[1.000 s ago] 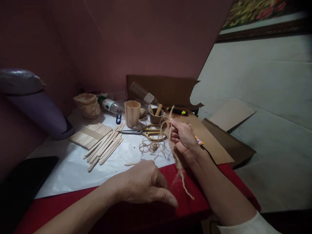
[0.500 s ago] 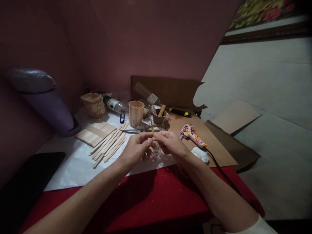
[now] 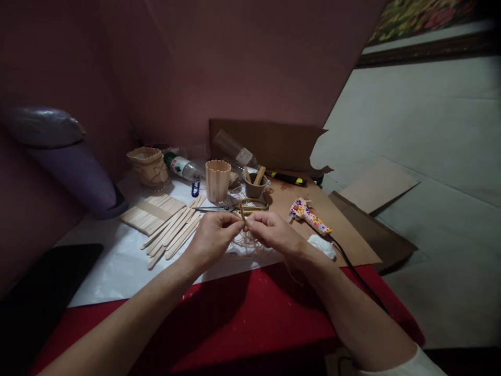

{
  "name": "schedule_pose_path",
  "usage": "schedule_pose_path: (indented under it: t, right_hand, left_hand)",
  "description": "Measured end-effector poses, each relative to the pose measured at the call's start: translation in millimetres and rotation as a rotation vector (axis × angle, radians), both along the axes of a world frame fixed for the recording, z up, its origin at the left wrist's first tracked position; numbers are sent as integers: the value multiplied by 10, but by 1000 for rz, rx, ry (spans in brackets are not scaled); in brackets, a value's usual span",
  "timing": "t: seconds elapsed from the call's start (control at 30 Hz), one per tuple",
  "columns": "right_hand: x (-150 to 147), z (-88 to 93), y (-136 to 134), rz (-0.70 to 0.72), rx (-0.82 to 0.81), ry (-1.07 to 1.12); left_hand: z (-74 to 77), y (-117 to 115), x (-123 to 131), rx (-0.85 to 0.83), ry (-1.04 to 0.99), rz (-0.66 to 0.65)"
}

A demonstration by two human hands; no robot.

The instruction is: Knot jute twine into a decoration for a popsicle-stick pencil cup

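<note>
My left hand [image 3: 213, 237] and my right hand [image 3: 274, 234] meet over the white sheet [image 3: 117, 266], fingertips pinched together on a strand of jute twine [image 3: 242, 215]. A short end of the twine sticks up between the thumbs; the rest hangs down under my hands toward a loose tangle on the sheet. Just beyond my hands lie gold-handled scissors [image 3: 238, 207] and a cup made of wooden craft sticks [image 3: 218, 180].
Loose craft sticks [image 3: 174, 235] and a joined stick panel [image 3: 148, 213] lie left. A patterned glue gun [image 3: 310, 216] with its black cord rests on cardboard at right. A small twine-wrapped pot [image 3: 147, 166], plastic bottles, a stick-filled cup [image 3: 255, 185] and a utility knife [image 3: 287, 179] stand behind.
A second ago my right hand held the twine up alone and my left hand hung low near the red cloth. My left hand rose and both hands now pinch the twine together.
</note>
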State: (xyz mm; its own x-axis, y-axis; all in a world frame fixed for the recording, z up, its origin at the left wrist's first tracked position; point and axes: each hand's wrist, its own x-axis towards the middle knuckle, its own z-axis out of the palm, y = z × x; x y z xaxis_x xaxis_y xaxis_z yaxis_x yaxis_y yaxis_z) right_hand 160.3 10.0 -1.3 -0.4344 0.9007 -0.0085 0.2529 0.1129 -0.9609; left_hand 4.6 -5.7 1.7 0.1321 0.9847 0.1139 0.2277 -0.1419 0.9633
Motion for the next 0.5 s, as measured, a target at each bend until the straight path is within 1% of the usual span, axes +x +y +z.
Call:
schedule_pose_path:
  t: [0.1,0.23,0.33,0.5]
  right_hand:
    - [7,-12,-15,8,71,-25]
    - [18,-6,-40,15,134,-85]
    - [29,18,-43,-13,227,-169]
    - [62,69,-38,-61,415,-317]
  left_hand:
    - [14,-10,-1,-17,-18,31]
    - [49,-12,-14,-158,-79,73]
    - [52,8,-31,-265,-140,52]
    - [21,37,-49,-369,-199,24]
